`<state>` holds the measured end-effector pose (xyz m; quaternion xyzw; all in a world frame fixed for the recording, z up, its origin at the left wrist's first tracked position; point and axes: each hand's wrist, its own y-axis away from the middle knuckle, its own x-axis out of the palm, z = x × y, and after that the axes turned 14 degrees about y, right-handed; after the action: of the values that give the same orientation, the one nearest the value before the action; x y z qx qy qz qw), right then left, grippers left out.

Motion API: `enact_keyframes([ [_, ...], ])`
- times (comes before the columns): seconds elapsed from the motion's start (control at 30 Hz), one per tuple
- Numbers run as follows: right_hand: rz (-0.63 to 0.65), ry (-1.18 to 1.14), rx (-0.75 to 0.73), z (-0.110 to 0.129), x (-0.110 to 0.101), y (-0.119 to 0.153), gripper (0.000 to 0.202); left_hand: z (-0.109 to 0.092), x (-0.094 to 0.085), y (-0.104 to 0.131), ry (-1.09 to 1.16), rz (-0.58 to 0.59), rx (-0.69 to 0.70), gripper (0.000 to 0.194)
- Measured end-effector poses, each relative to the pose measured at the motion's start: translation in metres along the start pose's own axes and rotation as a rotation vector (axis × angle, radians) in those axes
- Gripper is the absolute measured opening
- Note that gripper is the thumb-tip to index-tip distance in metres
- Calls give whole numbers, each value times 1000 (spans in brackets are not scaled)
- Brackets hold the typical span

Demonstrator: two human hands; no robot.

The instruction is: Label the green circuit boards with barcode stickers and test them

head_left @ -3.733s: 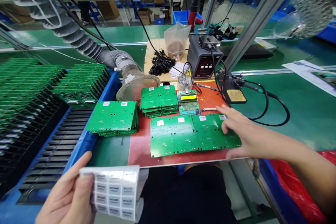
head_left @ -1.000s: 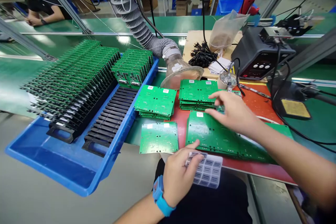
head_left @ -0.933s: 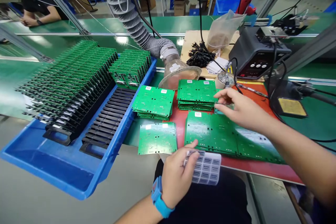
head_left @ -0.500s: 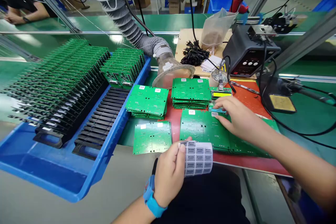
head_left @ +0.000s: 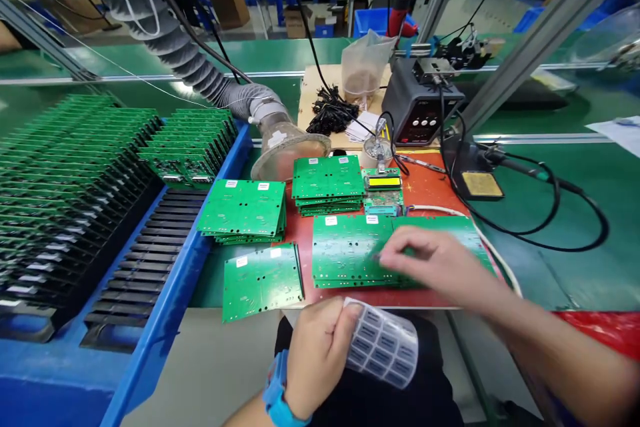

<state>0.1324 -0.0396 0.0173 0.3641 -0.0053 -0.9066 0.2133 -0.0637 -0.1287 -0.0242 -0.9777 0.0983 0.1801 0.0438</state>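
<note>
Between the thumb and fingers of my left hand (head_left: 320, 350) is a curled roll of labels (head_left: 383, 347), printed in rows on pale backing. My right hand (head_left: 425, 257), slightly blurred, is pinched closed above a large green circuit board (head_left: 345, 253). Something small and dark shows at its fingertips; I cannot make out what. Two white labels (head_left: 372, 219) sit along that board's far edge. Another labelled green board (head_left: 263, 280) lies to the left, overhanging the table's front edge. Behind are two stacks of labelled boards, one at left (head_left: 243, 207) and one in the middle (head_left: 327, 177).
A blue tray (head_left: 165, 320) on the left holds black racks with upright boards (head_left: 190, 140). A fume hose hood (head_left: 290, 147) hangs behind the stacks. A small display module (head_left: 383, 183), soldering station (head_left: 420, 103) and looping black cables stand at the back right.
My right hand has left the label at the board's far edge and drawn nearer, its fingers now pinched. The label roll has tilted and lowered in my left hand. The view has swung right.
</note>
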Motion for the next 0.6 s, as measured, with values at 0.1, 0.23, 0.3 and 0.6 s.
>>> enact_keyframes([
  [0.1, -23, 258, 109, -33, -39, -15, 28, -6, 11, -9, 22, 162, 100, 33],
  [0.23, 119, 500, 130, -53, -62, -34, 33, -10, 30, -22, -153, 305, 222, 35],
  [0.3, 142, 609, 132, -51, -57, -37, 30, -8, 37, -25, -234, 322, 269, 33],
  [0.6, -272, 994, 85, -60, -68, -18, 38, 2, 45, -24, -344, 344, 294, 30],
])
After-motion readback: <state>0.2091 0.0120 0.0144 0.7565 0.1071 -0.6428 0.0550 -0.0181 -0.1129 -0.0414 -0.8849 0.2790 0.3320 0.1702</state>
